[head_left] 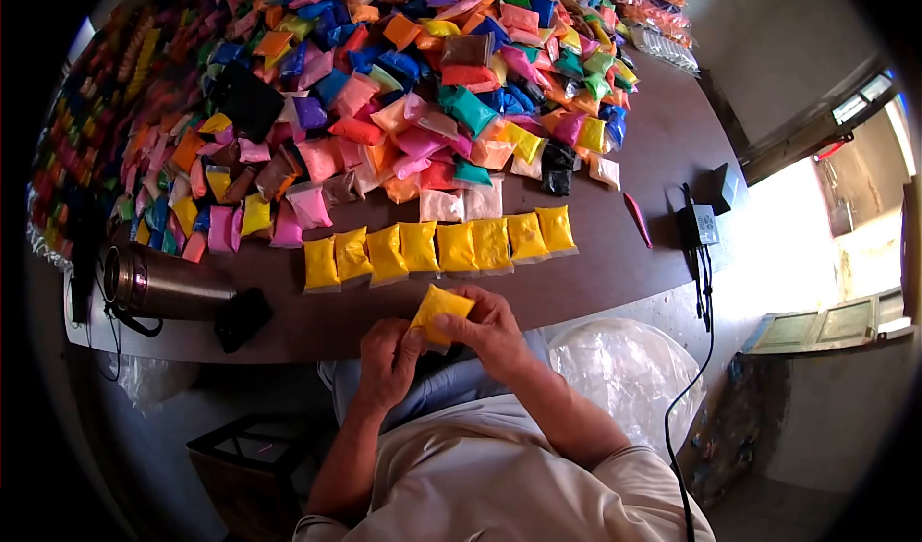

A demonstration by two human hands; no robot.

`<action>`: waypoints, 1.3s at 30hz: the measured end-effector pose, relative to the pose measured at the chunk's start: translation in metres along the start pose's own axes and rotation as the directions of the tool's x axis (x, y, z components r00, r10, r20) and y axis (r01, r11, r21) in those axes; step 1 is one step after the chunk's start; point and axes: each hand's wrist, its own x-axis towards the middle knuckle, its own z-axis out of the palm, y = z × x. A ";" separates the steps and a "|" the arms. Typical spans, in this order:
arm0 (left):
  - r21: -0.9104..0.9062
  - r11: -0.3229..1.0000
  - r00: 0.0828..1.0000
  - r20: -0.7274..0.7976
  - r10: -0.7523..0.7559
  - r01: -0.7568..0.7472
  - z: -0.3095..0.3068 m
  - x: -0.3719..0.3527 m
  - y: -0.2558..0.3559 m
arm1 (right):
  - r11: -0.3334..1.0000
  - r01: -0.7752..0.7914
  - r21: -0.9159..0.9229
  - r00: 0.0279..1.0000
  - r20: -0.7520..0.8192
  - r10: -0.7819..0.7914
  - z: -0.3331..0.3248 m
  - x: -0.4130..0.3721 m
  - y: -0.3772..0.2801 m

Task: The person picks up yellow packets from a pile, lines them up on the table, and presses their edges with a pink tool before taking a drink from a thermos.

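Note:
A small yellow packet [440, 310] is held between both hands, just off the table's near edge. My left hand [389, 358] grips its lower left side, fingers curled. My right hand [488, 331] pinches its right side, with the thumb lying across the front. Beyond the hands, several yellow packets [456, 247] lie side by side in a slightly curved row on the dark table [615, 283]. Behind this row spreads a large heap of packets [413, 144] in many colours.
A metal flask [173, 283] lies on its side at the left, beside a black object [244, 319]. A pink tool [638, 220] and a black adapter [702, 225] with cables are at the right. Clear plastic bags [624, 374] sit below the table's right edge.

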 end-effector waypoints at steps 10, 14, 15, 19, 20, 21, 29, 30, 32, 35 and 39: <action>0.061 0.996 0.994 0.088 0.057 -0.062 -0.003 0.001 0.000 | 0.997 0.049 0.052 0.997 0.050 -0.052 -0.009 0.002 0.017; -0.028 0.998 0.995 0.083 -0.052 0.055 -0.004 0.002 0.004 | 0.995 -0.077 0.059 0.996 -0.044 0.080 0.003 0.001 -0.002; -0.029 0.998 0.995 0.083 -0.052 0.055 -0.005 0.003 0.005 | 0.995 -0.077 0.058 0.996 -0.045 0.080 0.000 0.002 0.001; 0.075 0.995 0.993 0.104 0.056 -0.064 -0.004 0.004 0.005 | 0.999 0.000 0.046 1.000 0.002 0.000 -0.010 0.007 0.017; 0.082 0.994 0.994 0.086 0.063 -0.070 -0.003 0.003 0.005 | 0.999 0.028 0.038 1.000 0.001 -0.028 -0.009 0.007 0.018; 0.083 0.994 0.994 0.085 0.062 -0.069 -0.003 0.003 0.005 | 0.999 0.027 0.039 1.000 0.003 -0.027 -0.007 0.006 0.017; 0.041 0.997 0.997 0.057 0.061 -0.063 -0.001 0.003 0.002 | 0.997 -0.073 -0.017 0.985 0.153 0.075 -0.007 0.002 0.008; 0.040 0.997 0.996 0.057 0.062 -0.064 0.000 0.004 0.003 | 0.997 -0.072 -0.017 0.986 0.152 0.074 -0.009 0.002 0.011; 0.114 0.988 0.993 0.063 0.101 -0.108 0.000 0.003 0.003 | 0.998 0.006 -0.065 0.991 0.131 0.002 -0.010 0.001 0.017; 0.096 0.993 0.997 0.032 0.069 -0.071 0.002 0.002 0.001 | 0.986 0.004 -0.166 0.996 0.094 0.012 -0.008 -0.002 0.016; 0.083 0.996 0.995 0.097 0.031 -0.039 -0.002 0.000 -0.003 | 0.997 -0.063 -0.049 0.987 0.144 0.070 -0.008 -0.002 0.009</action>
